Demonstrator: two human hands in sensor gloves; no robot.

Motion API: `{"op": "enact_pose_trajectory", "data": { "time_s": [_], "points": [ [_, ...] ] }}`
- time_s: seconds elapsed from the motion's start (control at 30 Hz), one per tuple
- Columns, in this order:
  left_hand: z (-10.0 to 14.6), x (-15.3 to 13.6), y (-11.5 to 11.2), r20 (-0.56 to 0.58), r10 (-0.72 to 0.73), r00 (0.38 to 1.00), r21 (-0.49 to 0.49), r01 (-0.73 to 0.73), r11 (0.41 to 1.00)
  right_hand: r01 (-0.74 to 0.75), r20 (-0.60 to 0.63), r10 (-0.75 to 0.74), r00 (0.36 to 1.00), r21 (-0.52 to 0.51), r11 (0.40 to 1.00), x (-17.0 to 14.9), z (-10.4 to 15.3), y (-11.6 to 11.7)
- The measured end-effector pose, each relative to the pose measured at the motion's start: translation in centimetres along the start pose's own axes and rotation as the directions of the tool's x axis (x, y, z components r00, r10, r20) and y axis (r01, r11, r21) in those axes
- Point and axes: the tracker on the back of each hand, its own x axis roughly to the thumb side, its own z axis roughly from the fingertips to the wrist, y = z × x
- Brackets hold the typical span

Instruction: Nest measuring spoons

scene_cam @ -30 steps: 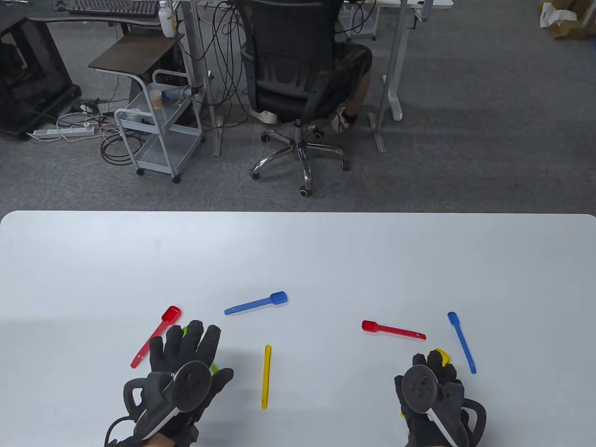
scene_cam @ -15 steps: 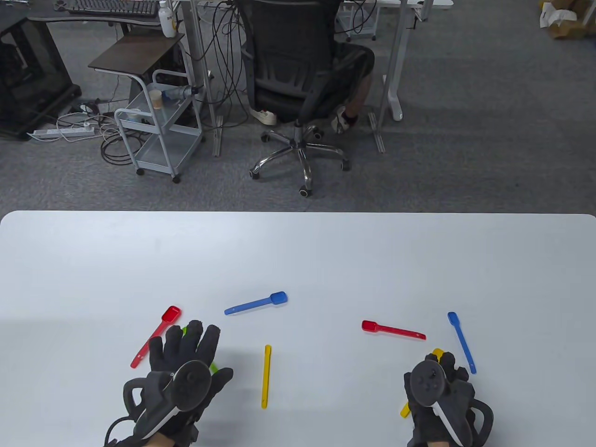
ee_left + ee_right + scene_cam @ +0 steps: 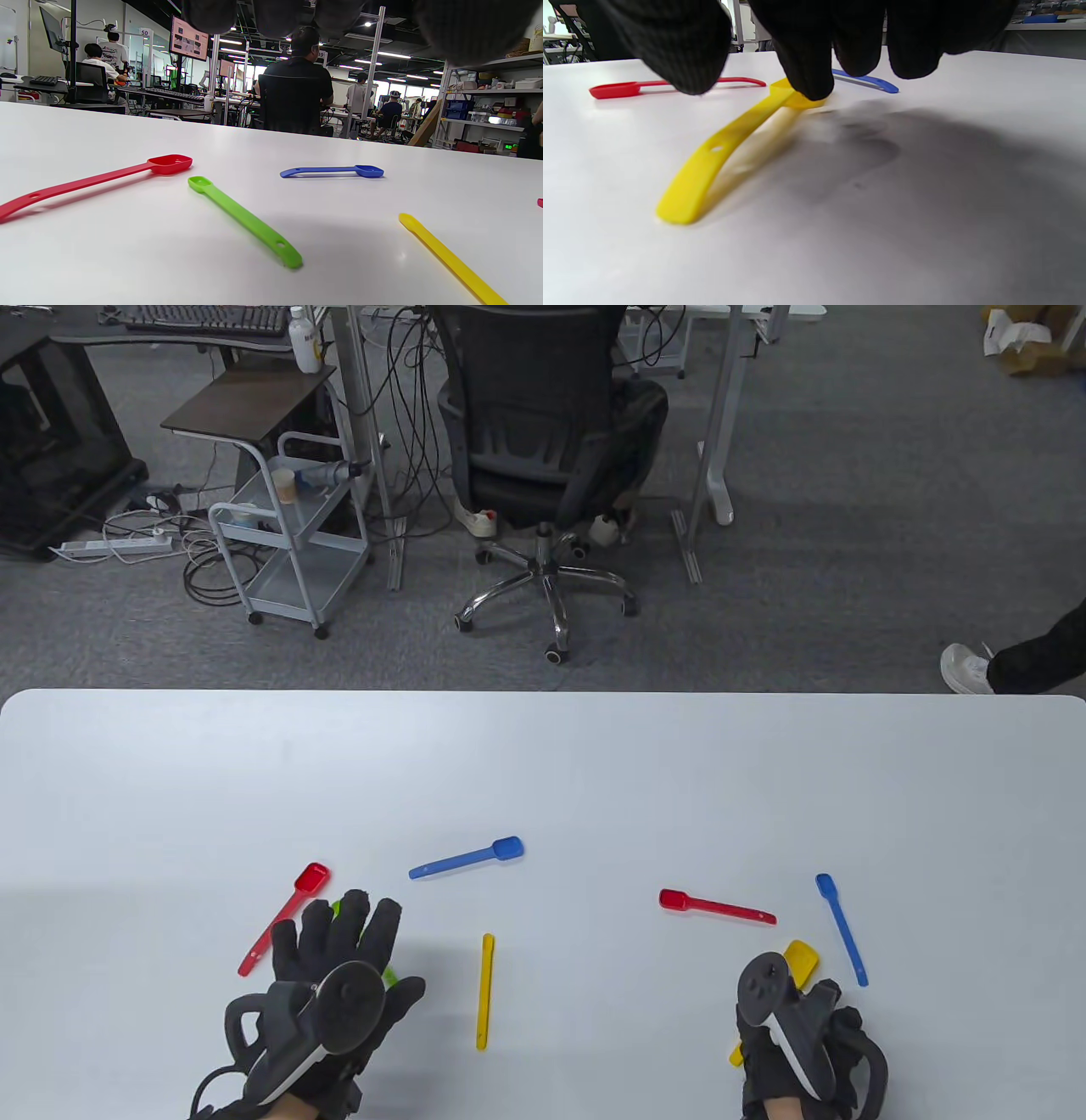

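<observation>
Several coloured measuring spoons lie on the white table (image 3: pixel 543 763). My left hand (image 3: pixel 339 967) lies flat with fingers spread above a green spoon (image 3: pixel 244 220), not holding it; a red spoon (image 3: pixel 284 916) is to its left. My right hand (image 3: pixel 810 1027) is curled over a wide yellow spoon (image 3: pixel 802 960). In the right wrist view one fingertip (image 3: pixel 806 80) touches the bowl of this yellow spoon (image 3: pixel 712 156), and the thumb (image 3: pixel 683 55) stays off it. A blue spoon (image 3: pixel 467 858), a thin yellow spoon (image 3: pixel 484 991), another red spoon (image 3: pixel 717 906) and another blue spoon (image 3: pixel 842 929) lie loose.
Beyond the table's far edge are an office chair (image 3: pixel 543 475) with a person sitting, a small metal cart (image 3: pixel 288 551) and desk legs. A passer-by's shoe (image 3: pixel 967 670) shows at the right edge.
My right hand has drawn back toward the near edge and turned, uncovering the yellow spoon's bowl. My left hand and the other spoons have not moved. A shoe has appeared at the right.
</observation>
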Motion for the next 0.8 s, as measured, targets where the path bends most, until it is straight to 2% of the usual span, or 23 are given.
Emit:
{"op": "enact_pose_trajectory", "data": {
  "time_s": [0.27,0.8],
  "points": [
    [0.0,0.0,-0.05,-0.001,0.0,1.0,-0.005,0.0,1.0,-0.036,-0.027,0.037,0.999,0.018,0.999,0.63,-0.1,0.69],
    [-0.01,-0.09,-0.05,-0.007,0.003,1.0,-0.013,-0.003,1.0,-0.061,-0.093,0.064,0.994,0.033,0.998,0.56,0.05,0.43]
  ]
}}
